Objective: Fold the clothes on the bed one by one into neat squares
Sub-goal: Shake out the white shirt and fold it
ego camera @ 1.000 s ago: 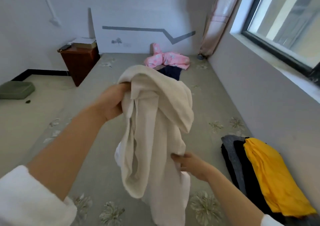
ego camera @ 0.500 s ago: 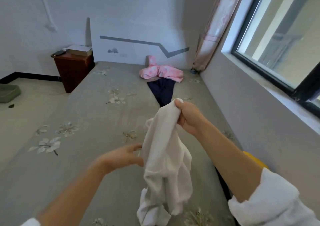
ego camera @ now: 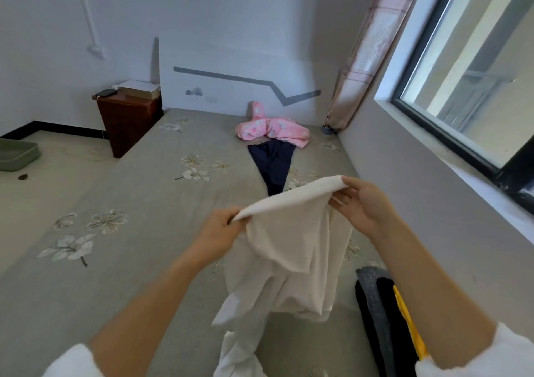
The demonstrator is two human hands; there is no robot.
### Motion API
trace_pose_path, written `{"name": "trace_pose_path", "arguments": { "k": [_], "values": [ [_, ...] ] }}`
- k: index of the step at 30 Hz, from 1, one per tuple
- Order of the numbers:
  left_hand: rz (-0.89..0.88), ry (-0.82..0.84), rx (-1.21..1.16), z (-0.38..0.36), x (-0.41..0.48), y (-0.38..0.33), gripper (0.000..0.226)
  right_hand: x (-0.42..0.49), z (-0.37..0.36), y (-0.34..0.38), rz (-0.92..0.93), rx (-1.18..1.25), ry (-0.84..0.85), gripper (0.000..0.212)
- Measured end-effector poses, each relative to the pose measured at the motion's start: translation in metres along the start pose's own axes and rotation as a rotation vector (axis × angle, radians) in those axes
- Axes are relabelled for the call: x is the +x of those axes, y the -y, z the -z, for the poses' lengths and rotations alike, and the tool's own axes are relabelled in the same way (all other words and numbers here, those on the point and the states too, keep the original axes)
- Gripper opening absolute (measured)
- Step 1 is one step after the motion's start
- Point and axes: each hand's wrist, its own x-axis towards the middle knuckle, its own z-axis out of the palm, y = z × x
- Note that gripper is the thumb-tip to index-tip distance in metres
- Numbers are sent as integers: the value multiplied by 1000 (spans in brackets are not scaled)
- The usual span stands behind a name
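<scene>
White garment [ego camera: 291,243] held up over the bed [ego camera: 121,261] near centre, top edge stretched betw. both hands, rest hanging down. L hand [ego camera: 218,232] pinches the left end, R hand [ego camera: 362,204] pinches the right end. Folded stack [ego camera: 375,313] lies near right; navy piece [ego camera: 273,163] and pink garment [ego camera: 274,128] lie at far end.

Six garments on the grey flower-printed bed [ego camera: 130,232]: one white cloth garment [ego camera: 291,241]; one pink flowered garment [ego camera: 277,129] and one navy garment [ego camera: 273,163] near the head edge; and three by the right edge, a grey folded cloth [ego camera: 372,295], a black folded cloth [ego camera: 400,336] and a yellow folded cloth [ego camera: 408,319].
</scene>
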Motion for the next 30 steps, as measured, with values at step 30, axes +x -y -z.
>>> {"name": "trace_pose_path", "arguments": {
  "k": [30],
  "values": [
    [526,271,-39,-69,-43,111,88,-12,24,-35,168,-325,209,47]
  ]
}}
